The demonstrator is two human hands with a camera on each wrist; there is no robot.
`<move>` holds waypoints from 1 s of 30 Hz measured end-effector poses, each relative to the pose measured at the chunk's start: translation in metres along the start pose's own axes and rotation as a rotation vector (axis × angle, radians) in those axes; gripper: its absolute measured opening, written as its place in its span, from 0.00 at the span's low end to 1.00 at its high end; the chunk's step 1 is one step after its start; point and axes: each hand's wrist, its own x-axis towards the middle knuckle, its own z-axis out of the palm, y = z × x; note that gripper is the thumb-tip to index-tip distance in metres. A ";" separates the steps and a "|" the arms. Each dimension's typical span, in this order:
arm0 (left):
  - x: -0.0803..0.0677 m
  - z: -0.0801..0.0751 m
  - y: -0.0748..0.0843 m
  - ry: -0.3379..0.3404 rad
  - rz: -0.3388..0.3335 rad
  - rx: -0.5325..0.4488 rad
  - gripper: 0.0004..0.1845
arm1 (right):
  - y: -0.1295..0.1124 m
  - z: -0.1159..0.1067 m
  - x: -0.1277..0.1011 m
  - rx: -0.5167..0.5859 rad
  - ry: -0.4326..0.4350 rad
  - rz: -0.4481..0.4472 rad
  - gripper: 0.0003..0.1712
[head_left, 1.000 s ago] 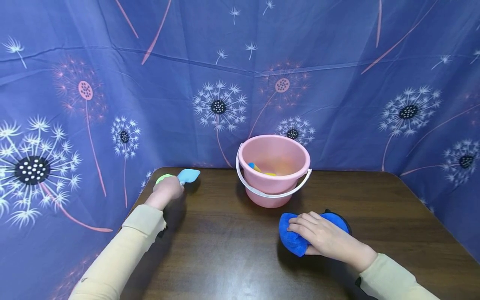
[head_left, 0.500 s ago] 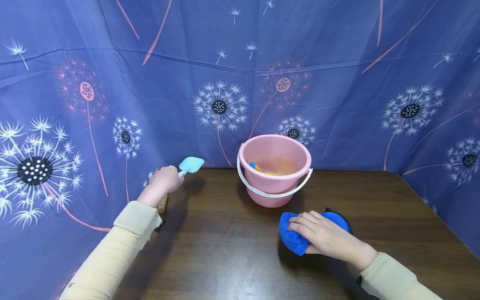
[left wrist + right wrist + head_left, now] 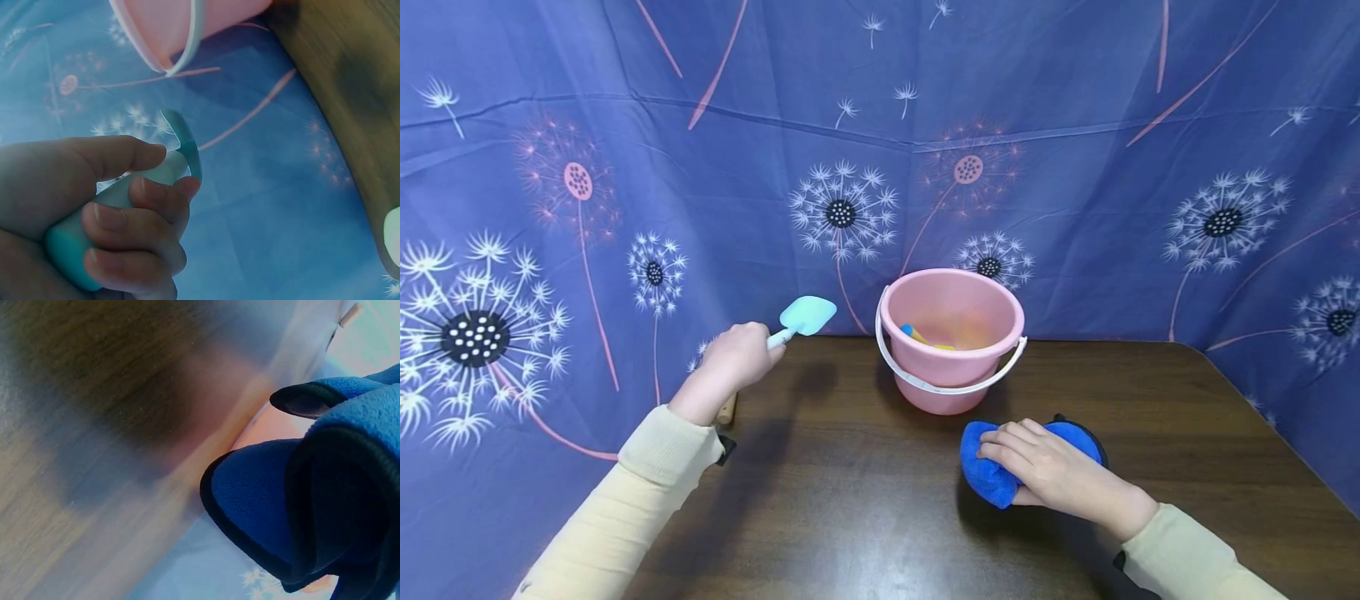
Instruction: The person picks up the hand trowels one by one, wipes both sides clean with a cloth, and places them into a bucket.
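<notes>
My left hand grips the handle of a small toy shovel with a pale blue blade. It is raised above the back left of the table, blade pointing right towards the bucket. In the left wrist view, the fingers curl round the thick shovel handle, which has a teal end. My right hand holds a bunched blue cloth at the front right of the bucket. The right wrist view shows the cloth's folds and black edging, with the right hand hidden there.
A pink bucket with a white handle stands at the back middle, a blue-and-yellow item inside. A wooden stick end shows beside my left wrist. Behind the dark wooden table hangs a blue dandelion-print curtain.
My left hand has lifted the toy shovel up off the back left corner and moved it right towards the bucket, uncovering the wooden stick end. The right hand and cloth stay put.
</notes>
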 end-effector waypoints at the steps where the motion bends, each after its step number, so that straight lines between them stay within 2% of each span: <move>1: -0.002 -0.001 0.002 0.008 0.009 -0.001 0.16 | 0.000 0.000 0.000 0.000 0.000 0.002 0.30; 8: -0.014 -0.009 0.017 0.052 0.063 -0.011 0.14 | 0.001 -0.001 0.000 -0.002 0.006 0.003 0.30; 14: -0.021 -0.011 0.029 0.097 0.136 -0.017 0.12 | 0.001 -0.002 0.001 -0.004 0.006 0.011 0.30; 19: -0.029 -0.010 0.038 0.093 0.161 -0.037 0.11 | 0.001 -0.004 0.001 -0.001 -0.002 0.023 0.30; 25: -0.038 -0.008 0.046 0.106 0.229 -0.048 0.12 | 0.001 -0.005 0.000 -0.003 -0.005 0.028 0.31; 30: -0.043 -0.006 0.050 0.085 0.276 -0.062 0.11 | 0.002 -0.007 0.001 -0.015 -0.008 0.036 0.31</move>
